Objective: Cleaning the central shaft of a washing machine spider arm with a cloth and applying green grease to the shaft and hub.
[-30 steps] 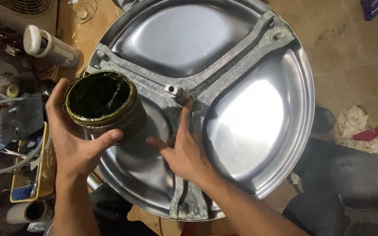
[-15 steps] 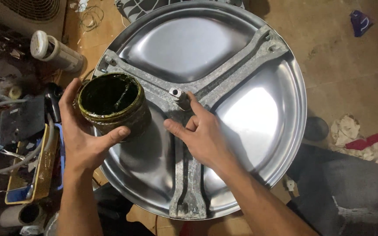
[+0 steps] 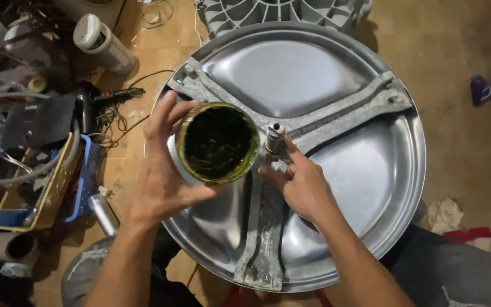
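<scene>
1. Your left hand [image 3: 163, 170] wraps around an open round tin [image 3: 217, 142] of dark grease, held just above the steel drum [image 3: 365, 170].
2. Your right hand [image 3: 302, 185] has its fingers partly curled, fingertips touching the short metal shaft [image 3: 274, 136] at the hub of the grey three-armed bracket [image 3: 265, 239].
3. Left of the drum, a blue basket [image 3: 83, 176] and a white canister [image 3: 100, 42] sit on the floor.

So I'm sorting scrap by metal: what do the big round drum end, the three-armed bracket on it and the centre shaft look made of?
Drum end: likely stainless steel sheet, bright, smooth and mirror-like.
Three-armed bracket: probably cast aluminium alloy, dull grey, rough and blotchy.
Centre shaft: seemingly machined steel, smooth and shiny; the right hand touches its base.
The left hand holds a round tub of dark grease.
</scene>
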